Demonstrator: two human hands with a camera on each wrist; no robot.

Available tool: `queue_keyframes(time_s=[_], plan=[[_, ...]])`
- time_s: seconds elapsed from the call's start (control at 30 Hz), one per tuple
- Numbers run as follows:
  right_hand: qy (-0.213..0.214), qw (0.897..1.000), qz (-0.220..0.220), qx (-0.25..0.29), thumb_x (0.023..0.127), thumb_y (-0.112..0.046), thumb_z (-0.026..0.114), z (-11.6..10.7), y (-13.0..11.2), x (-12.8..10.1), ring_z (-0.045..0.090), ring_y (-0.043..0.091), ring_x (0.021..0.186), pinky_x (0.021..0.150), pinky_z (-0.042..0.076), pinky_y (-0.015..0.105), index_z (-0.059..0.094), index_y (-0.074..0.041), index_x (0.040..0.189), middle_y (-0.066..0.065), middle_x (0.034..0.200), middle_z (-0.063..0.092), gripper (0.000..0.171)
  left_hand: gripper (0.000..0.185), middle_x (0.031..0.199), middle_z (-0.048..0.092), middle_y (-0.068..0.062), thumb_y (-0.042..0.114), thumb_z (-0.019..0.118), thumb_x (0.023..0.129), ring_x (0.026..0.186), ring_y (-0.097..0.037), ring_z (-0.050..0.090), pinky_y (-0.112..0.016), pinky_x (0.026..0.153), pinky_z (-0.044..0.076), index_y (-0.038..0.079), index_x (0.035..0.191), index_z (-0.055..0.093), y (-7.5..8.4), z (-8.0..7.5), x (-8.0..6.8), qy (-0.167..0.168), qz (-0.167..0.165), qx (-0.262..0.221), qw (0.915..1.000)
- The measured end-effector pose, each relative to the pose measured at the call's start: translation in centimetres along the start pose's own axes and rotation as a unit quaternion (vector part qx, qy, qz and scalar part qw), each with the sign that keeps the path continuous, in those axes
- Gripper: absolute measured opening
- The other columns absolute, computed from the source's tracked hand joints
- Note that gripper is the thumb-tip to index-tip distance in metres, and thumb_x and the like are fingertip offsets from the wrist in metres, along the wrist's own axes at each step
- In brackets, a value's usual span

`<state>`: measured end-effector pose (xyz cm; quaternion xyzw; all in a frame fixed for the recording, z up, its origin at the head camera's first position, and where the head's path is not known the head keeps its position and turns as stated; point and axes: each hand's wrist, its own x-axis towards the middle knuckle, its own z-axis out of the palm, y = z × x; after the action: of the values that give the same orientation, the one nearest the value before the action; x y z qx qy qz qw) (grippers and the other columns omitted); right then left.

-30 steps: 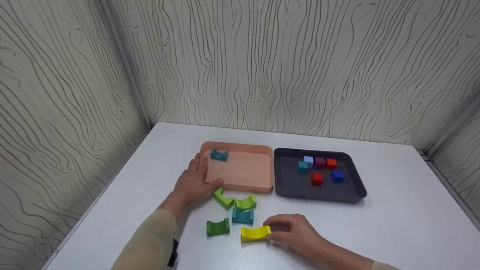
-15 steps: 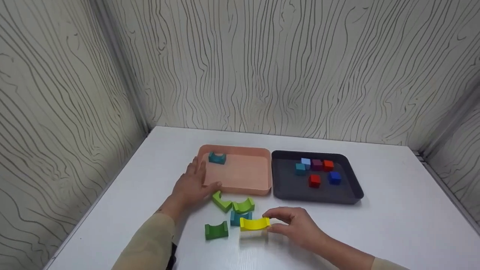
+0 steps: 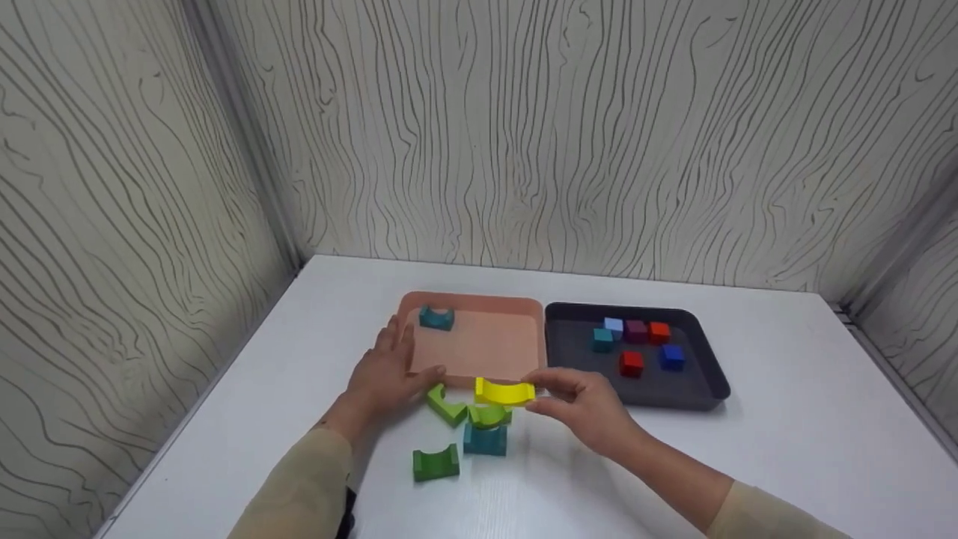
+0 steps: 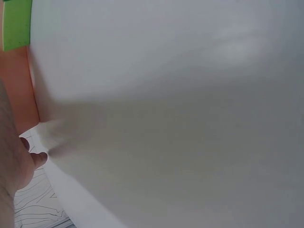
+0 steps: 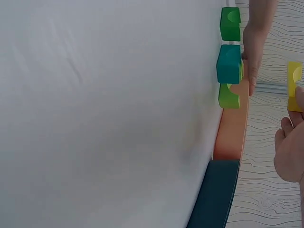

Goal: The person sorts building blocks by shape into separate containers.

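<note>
Head view: right hand pinches the yellow arch block by its right end, thumb and fingers curled on it, block lifted clear of the tabletop and sitting just at the near rim of the pink tray. Left hand lies flat, fingers straight, resting against the tray's left near corner, holding nothing. 1 teal arch block is inside the pink tray at its far left. On the tabletop below the yellow one: 2 light green arch blocks, a teal arch block, and a dark green arch block nearest the person. Black tray touches the pink tray on the right, with 6 cubes in it. Left wrist view: mostly bare tabletop; a strip of the pink tray and a green block at the left edge, part of the left hand low left. Right wrist view: right hand at the right edge gripping the yellow arch block; pink tray and black tray seen edge-on, green and teal blocks lined up beyond them.
</note>
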<state>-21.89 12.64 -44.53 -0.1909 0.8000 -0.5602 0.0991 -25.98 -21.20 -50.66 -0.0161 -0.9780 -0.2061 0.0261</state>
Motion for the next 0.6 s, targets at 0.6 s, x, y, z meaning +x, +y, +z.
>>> queue_keyframes(time_s=[0.6], plan=[[0.064,0.998,0.000,0.017,0.095,-0.012,0.082,1.3,-1.1,5.7,0.066,0.026,0.125,0.099,0.057,0.031,0.080,-0.022,0.123,-0.001,0.128,0.074,0.030,0.108,0.178,0.000,-0.014,0.079,0.053,0.095,0.159,-0.044,0.019,-0.066,0.124,0.024,0.014,0.172,0.012,0.1,-0.1,0.1,-0.016,-0.006,-0.005,0.9998]])
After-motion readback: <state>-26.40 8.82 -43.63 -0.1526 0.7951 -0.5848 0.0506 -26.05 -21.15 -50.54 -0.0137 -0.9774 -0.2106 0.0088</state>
